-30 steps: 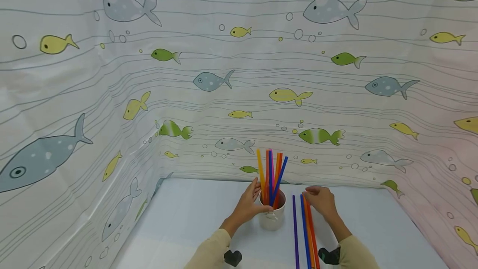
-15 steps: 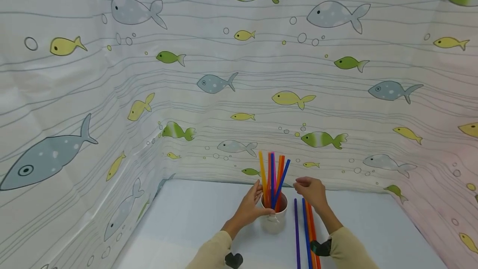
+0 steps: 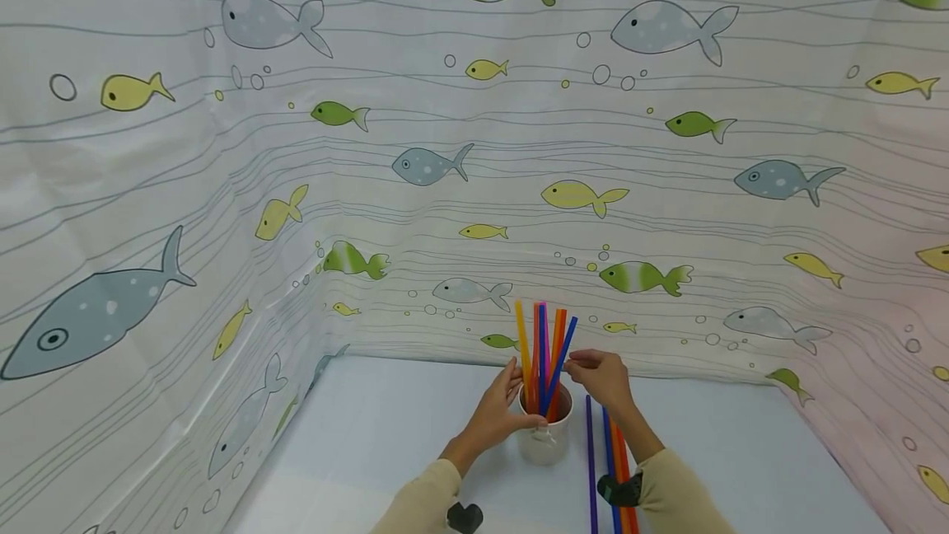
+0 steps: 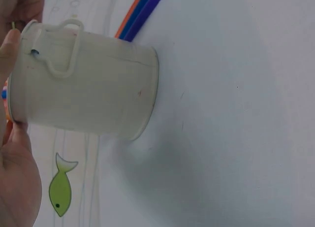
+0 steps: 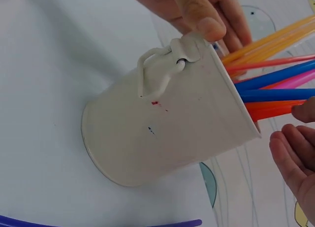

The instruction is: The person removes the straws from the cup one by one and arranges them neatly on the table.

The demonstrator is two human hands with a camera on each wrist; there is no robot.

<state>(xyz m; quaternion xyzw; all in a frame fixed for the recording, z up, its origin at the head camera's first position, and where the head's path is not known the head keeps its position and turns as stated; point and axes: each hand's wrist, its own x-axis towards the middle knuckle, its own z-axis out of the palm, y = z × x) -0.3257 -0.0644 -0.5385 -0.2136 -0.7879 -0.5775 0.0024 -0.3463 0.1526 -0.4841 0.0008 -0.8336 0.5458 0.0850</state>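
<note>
A small cream metal pail (image 3: 544, 442) with a wire handle (image 5: 142, 74) stands upright on the white table. Several coloured straws (image 3: 542, 353), yellow, orange, red, blue and pink, lean inside it. My left hand (image 3: 489, 414) holds the pail by its rim, thumb at the front and fingers round the far side. My right hand (image 3: 604, 377) is at the right of the straws, just above the rim. In the right wrist view its thumb (image 5: 304, 111) is right at an orange straw (image 5: 275, 110), with a gap between thumb and fingers.
To the right of the pail lie a purple straw (image 3: 591, 460), a blue straw (image 3: 612, 464) and orange-red ones (image 3: 623, 452), partly under my right forearm. A fish-printed sheet (image 3: 415, 229) rises behind the white table (image 3: 356, 452) and at both sides.
My right hand has moved left from over the far ends of the loose straws to the straws in the pail. The left hand keeps its hold on the pail.
</note>
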